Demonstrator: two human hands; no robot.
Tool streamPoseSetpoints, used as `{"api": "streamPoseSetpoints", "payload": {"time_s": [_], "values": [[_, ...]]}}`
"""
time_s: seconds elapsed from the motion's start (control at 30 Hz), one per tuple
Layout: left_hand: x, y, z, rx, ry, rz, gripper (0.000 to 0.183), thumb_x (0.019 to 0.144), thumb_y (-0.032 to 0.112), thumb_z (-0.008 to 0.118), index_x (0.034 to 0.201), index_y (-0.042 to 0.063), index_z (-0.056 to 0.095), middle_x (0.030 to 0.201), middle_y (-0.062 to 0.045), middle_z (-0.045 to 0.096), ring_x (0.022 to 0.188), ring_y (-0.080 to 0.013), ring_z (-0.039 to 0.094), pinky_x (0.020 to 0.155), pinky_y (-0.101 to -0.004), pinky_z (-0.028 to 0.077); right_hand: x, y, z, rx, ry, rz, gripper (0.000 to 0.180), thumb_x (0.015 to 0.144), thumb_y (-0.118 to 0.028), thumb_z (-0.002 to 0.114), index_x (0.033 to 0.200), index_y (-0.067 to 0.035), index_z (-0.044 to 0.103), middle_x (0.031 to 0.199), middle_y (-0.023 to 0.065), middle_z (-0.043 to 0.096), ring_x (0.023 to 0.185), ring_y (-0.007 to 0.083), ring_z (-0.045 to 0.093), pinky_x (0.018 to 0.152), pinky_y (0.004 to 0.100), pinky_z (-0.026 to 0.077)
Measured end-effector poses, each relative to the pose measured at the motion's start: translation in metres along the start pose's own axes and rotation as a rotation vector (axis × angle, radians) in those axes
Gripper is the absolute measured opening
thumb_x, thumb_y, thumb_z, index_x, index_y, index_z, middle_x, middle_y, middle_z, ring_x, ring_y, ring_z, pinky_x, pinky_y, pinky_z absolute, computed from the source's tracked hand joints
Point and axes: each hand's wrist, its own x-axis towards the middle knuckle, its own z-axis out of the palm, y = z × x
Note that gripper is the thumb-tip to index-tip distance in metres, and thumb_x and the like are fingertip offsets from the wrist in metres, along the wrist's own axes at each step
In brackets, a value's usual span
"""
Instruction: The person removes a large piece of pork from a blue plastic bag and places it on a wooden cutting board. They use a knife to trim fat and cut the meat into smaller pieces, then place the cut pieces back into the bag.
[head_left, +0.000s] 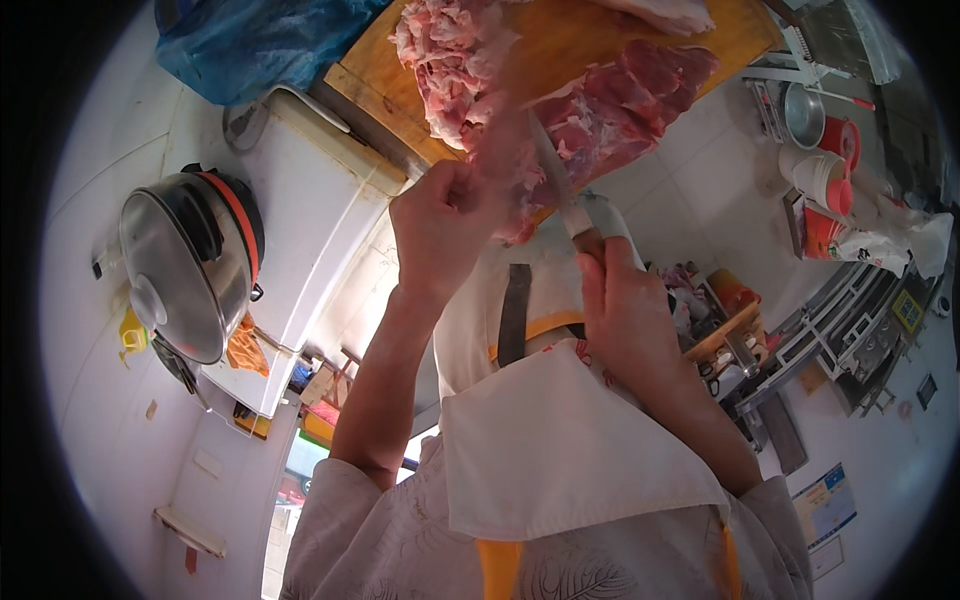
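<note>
My right hand (626, 307) grips the brown handle of a knife (555, 165), its blade pointing up and away from me against a long slab of raw red meat (622, 105). The slab lies along the near edge of a wooden cutting board (555, 56). My left hand (446, 225) is curled around the near left end of the meat; a blurred patch there partly hides the fingers. Beyond that hand a heap of pale, fatty meat pieces (450, 67) rests on the board. Another pale piece of meat (667, 11) lies at the far edge.
Left of the board are a blue plastic bag (255, 45) and a white counter or appliance top (315, 180). A lidded metal pan (187, 262) stands farther left. To the right are a metal bowl (804, 116), stacked cups (814, 176) and a wooden box of utensils (724, 330).
</note>
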Motion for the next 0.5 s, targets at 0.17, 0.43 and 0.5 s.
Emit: {"api": "streamPoseSetpoints", "payload": {"time_s": [0.17, 0.43, 0.5], "values": [[0.010, -0.002, -0.003, 0.166, 0.076, 0.251, 0.018, 0.086, 0.001, 0.077, 0.104, 0.001, 0.076, 0.093, -0.003, 0.075, 0.084, -0.0081, 0.069, 0.069, -0.0255, 0.056, -0.001, 0.008, -0.018, 0.175, -0.014, 0.015, 0.022, 0.111, -0.020, 0.059, 0.104, 0.000, 0.055, 0.070, 0.0239, 0.064, 0.066, 0.0506, 0.064, 0.059, 0.0548, 0.050], [0.017, 0.056, 0.022, 0.182, -0.096, 0.538, 0.032, 0.083, 0.007, 0.078, 0.114, 0.001, 0.078, 0.098, -0.013, 0.078, 0.086, -0.0244, 0.076, 0.075, -0.0351, 0.061, -0.006, 0.013, -0.029, 0.332, -0.059, 0.240, 0.023, 0.112, -0.022, 0.059, 0.104, -0.001, 0.058, 0.068, 0.0222, 0.061, 0.062, 0.0465, 0.062, 0.059, 0.0499, 0.049], [0.023, 0.058, 0.028, 0.242, -0.092, 0.529, 0.031, 0.081, 0.010, 0.078, 0.110, -0.001, 0.077, 0.095, -0.016, 0.077, 0.081, -0.0260, 0.076, 0.073, -0.0355, 0.061, -0.008, 0.020, -0.026, 0.332, -0.036, 0.211, 0.023, 0.112, -0.022, 0.058, 0.104, -0.001, 0.058, 0.068, 0.0219, 0.061, 0.061, 0.0450, 0.062, 0.059, 0.0487, 0.049]]}}
